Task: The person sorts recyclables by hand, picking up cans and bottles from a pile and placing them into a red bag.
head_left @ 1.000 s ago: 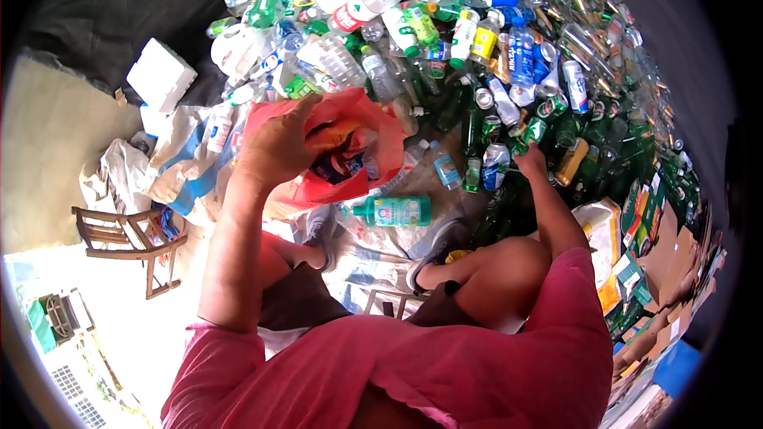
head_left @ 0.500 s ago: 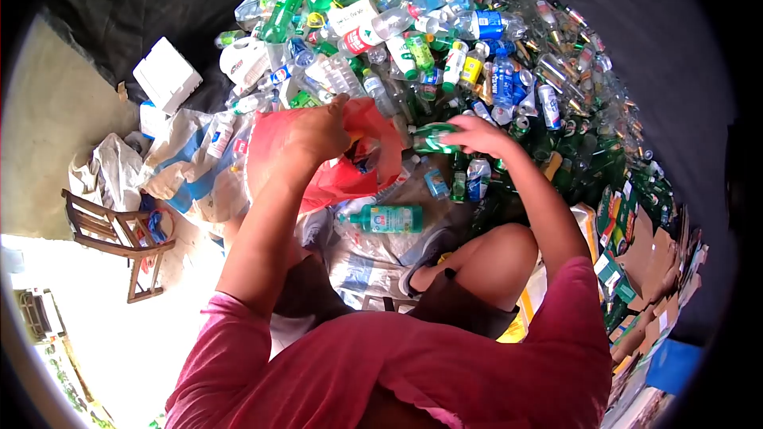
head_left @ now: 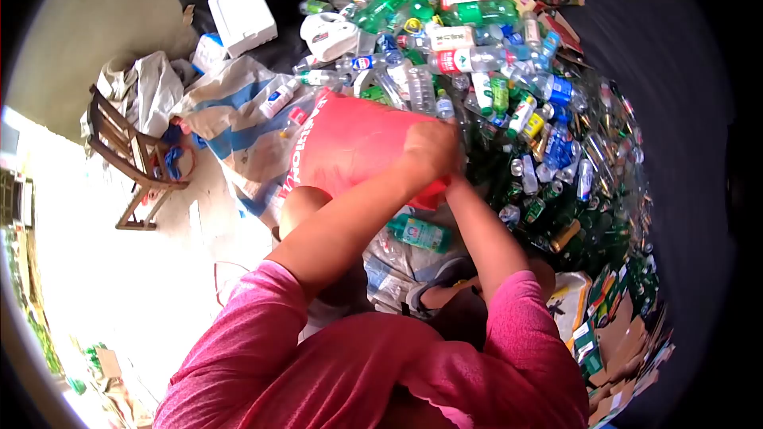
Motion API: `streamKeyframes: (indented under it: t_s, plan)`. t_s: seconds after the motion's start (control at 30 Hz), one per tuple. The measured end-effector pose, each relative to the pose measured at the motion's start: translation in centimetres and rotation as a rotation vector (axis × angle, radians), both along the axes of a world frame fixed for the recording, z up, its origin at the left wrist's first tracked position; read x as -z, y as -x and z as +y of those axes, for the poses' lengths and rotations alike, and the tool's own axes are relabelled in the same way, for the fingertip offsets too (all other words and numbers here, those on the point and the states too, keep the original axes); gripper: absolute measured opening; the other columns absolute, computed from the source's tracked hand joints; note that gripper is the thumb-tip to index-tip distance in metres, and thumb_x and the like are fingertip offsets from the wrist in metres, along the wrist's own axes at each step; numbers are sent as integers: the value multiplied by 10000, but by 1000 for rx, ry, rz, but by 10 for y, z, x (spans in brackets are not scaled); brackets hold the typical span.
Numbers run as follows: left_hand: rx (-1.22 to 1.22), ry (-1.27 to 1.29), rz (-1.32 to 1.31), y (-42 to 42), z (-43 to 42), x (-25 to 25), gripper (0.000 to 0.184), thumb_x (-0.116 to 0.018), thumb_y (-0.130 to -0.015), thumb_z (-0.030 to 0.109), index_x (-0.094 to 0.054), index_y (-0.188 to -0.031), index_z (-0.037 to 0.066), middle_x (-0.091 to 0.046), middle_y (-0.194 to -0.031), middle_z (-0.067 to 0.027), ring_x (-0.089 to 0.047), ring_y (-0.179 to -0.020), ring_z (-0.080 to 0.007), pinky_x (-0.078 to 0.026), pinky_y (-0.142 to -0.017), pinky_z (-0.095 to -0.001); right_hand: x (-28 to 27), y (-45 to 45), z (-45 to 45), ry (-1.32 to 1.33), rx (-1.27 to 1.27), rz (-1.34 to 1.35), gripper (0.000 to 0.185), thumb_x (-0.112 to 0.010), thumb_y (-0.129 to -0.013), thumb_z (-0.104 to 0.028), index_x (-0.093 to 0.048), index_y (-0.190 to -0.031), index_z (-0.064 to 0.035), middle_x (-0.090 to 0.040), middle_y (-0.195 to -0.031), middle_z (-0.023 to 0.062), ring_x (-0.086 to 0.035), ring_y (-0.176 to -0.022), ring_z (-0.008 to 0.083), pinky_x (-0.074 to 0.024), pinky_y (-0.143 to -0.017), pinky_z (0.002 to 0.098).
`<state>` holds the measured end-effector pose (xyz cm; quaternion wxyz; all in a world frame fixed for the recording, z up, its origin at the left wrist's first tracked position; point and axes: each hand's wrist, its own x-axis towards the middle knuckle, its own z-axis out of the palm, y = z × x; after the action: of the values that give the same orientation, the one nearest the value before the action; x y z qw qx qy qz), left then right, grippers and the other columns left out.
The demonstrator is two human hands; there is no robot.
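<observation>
A red plastic bag (head_left: 358,139) with white lettering lies tilted in front of me, its mouth toward the right. My left hand (head_left: 433,147) is closed on the edge of the bag near its mouth. My right hand (head_left: 455,180) is at that mouth, beneath the left one. Its fingers are hidden by the bag and my left hand, so what they hold does not show. Just below the bag, a green-tinted bottle (head_left: 423,233) with a label lies on the woven sacking near my legs.
A heap of plastic bottles (head_left: 477,59) and cans spreads ahead and right. Flattened cardboard (head_left: 616,334) is piled at lower right. On the left are a wooden chair (head_left: 131,160), a striped woven sack (head_left: 238,131) and a white foam box (head_left: 242,17).
My right hand has moved left from a green bottle at the heap to the bag's mouth. My left hand has shifted the bag rightward, its mouth turning right. The view has turned left.
</observation>
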<state>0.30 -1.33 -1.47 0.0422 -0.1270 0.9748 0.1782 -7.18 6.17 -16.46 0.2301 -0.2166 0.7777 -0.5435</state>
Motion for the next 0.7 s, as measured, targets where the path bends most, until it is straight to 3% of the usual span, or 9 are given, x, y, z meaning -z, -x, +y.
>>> streamKeyframes:
  t_s: [0.3,0.33,0.37,0.4,0.43,0.53,0.7]
  plan:
    - [-35,-23,82,-4,-7,12,264,-488,-974,150,-611,-1188,55,-735,-941,-172,-728,-858,-333,-574,-716,-466,18,-21,-22,-2,182,107,438,-706,-906,-260,-614,-1308,-111,-657,-1212,63,-613,-1100,149,-500,-909,320]
    - [-85,-34,84,3,-7,23,257,-485,-969,135,-614,-1175,54,-730,-918,-179,-726,-828,-335,-568,-690,-479,18,-20,-24,-5,192,114,434,-702,-909,-257,-614,-1308,-111,-659,-1209,61,-613,-1099,147,-500,-907,320]
    - [-78,-21,261,23,-16,91,260,-506,-951,146,-611,-1166,45,-721,-871,-180,-718,-784,-341,-556,-654,-499,15,-20,-28,-13,198,120,430,-698,-912,-254,-614,-1309,-112,-660,-1206,59,-613,-1098,146,-501,-906,320]
    - [-75,-27,156,1,-13,26,280,-547,-927,175,-604,-1164,38,-713,-844,-184,-710,-768,-360,-544,-644,-510,17,-20,-26,-24,207,131,425,-694,-915,-250,-614,-1309,-112,-661,-1202,56,-613,-1097,145,-502,-904,320]
    - [-54,17,196,10,-21,43,338,-583,-905,210,-597,-1202,50,-716,-856,-200,-710,-796,-380,-555,-682,-506,16,-20,-28,-29,214,126,421,-690,-918,-247,-614,-1310,-113,-662,-1199,54,-614,-1096,143,-502,-902,319]
    - [-26,-19,16,-5,-32,0,543,-585,-887,193,-515,-1415,88,-720,-1027,-215,-704,-950,-377,-565,-804,-486,16,-14,-19,-53,220,104,409,-677,-926,-236,-614,-1311,-114,-665,-1189,47,-614,-1092,140,-504,-898,319]
    - [-13,-15,13,-1,-27,-3,498,-530,-892,135,-536,-1389,99,-715,-1074,-217,-698,-999,-374,-559,-834,-478,-11,-1,-1,-112,126,-47,390,-657,-941,-219,-614,-1314,-117,-670,-1172,35,-615,-1087,133,-507,-890,318]
